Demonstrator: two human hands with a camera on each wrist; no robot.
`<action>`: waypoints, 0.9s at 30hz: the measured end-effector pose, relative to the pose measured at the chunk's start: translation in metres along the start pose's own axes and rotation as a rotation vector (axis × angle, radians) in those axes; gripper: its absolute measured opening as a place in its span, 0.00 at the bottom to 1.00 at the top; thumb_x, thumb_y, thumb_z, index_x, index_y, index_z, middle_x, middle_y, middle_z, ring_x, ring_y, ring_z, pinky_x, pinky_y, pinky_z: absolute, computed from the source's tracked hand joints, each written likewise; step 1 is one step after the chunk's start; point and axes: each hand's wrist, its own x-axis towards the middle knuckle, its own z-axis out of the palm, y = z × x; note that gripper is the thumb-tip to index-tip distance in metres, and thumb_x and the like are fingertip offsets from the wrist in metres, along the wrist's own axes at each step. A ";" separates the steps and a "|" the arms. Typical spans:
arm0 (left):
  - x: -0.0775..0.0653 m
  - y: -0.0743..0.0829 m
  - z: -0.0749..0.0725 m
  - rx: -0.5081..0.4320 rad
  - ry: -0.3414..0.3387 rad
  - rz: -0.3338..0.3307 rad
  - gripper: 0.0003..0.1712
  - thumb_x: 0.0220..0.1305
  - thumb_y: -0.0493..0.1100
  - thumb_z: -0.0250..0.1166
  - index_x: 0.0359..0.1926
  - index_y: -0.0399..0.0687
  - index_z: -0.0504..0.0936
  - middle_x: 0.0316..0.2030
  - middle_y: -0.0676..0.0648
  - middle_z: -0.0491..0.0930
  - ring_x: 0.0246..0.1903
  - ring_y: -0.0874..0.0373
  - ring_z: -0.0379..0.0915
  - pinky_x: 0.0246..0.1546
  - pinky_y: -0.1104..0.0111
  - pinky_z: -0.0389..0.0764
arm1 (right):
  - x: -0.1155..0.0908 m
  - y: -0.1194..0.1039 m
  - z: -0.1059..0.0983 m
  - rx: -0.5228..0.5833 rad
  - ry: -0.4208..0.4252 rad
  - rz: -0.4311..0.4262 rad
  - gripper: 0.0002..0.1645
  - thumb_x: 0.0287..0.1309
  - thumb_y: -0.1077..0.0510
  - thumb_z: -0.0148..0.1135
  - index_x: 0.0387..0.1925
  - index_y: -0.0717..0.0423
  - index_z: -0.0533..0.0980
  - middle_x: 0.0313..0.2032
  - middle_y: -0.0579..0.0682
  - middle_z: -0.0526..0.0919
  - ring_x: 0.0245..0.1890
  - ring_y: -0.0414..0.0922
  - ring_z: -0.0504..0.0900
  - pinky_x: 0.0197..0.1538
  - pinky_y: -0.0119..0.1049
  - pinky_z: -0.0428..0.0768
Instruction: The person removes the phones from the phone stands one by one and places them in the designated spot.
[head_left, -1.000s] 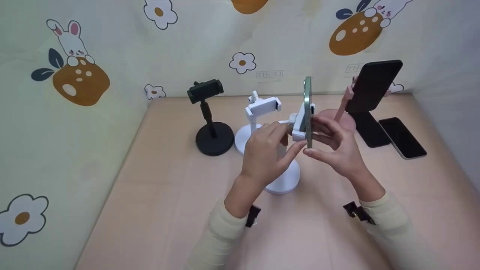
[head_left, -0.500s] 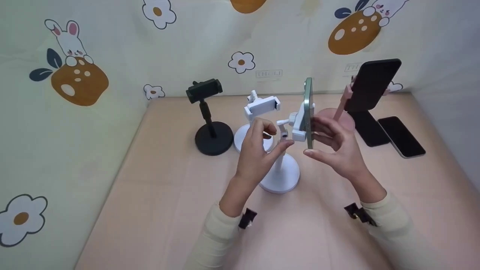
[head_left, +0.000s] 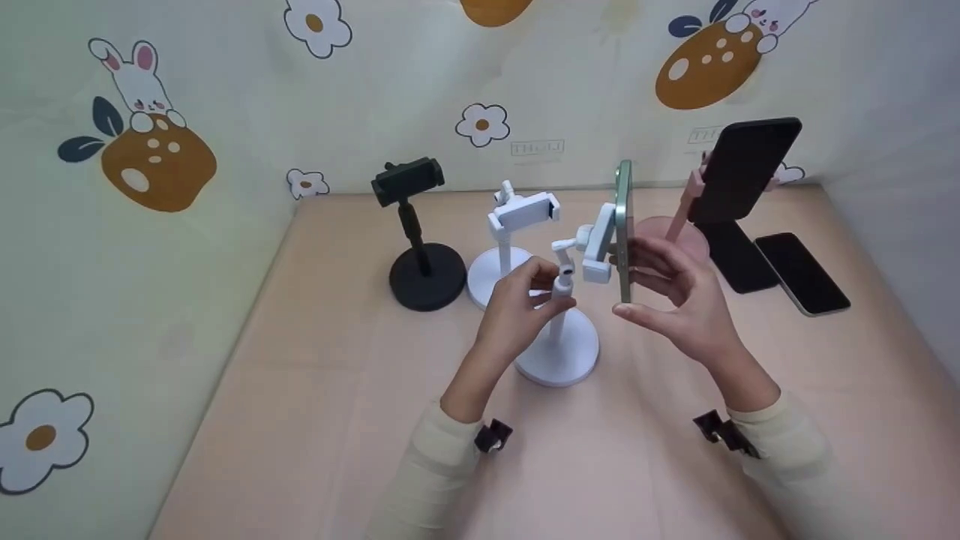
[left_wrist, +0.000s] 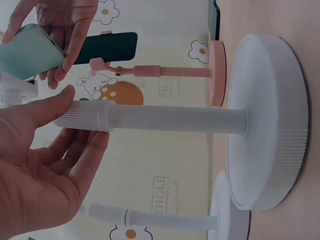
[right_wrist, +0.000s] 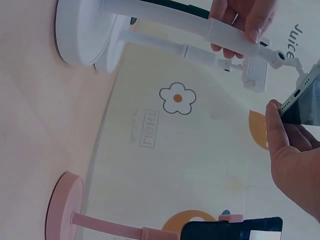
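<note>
In the front middle stands a white phone stand point(head_left: 566, 360), upright on its round base. My left hand point(head_left: 517, 304) pinches the ribbed collar point(left_wrist: 87, 115) of its post between thumb and fingers. At the top, the stand's white clamp point(head_left: 598, 244) is tilted sideways. My right hand point(head_left: 679, 300) holds a green phone point(head_left: 624, 232) on edge, thumb at the bottom and fingers on the screen side. In the head view the phone's back is right beside the clamp. The left wrist view shows the phone's pale green back point(left_wrist: 30, 52).
Behind are a black phone stand point(head_left: 427, 277) and a second white stand point(head_left: 525, 214), both with bare clamps. At the back right, a pink stand point(head_left: 684, 214) carries a dark phone point(head_left: 750, 169). Two phones lie near it, one a black phone point(head_left: 802, 274). A patterned wall point(head_left: 375, 112) closes the back.
My left hand has left the clamp area and moved down to the post's collar, gripping it. My right hand has shifted the green phone slightly to the right, off the clamp.
</note>
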 end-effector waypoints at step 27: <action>0.004 -0.001 -0.001 0.030 -0.012 -0.031 0.17 0.58 0.38 0.73 0.46 0.47 0.78 0.48 0.49 0.82 0.50 0.57 0.81 0.52 0.72 0.84 | -0.010 -0.001 -0.015 -0.015 0.033 -0.010 0.46 0.40 0.83 0.69 0.65 0.73 0.66 0.56 0.41 0.83 0.54 0.37 0.84 0.58 0.26 0.80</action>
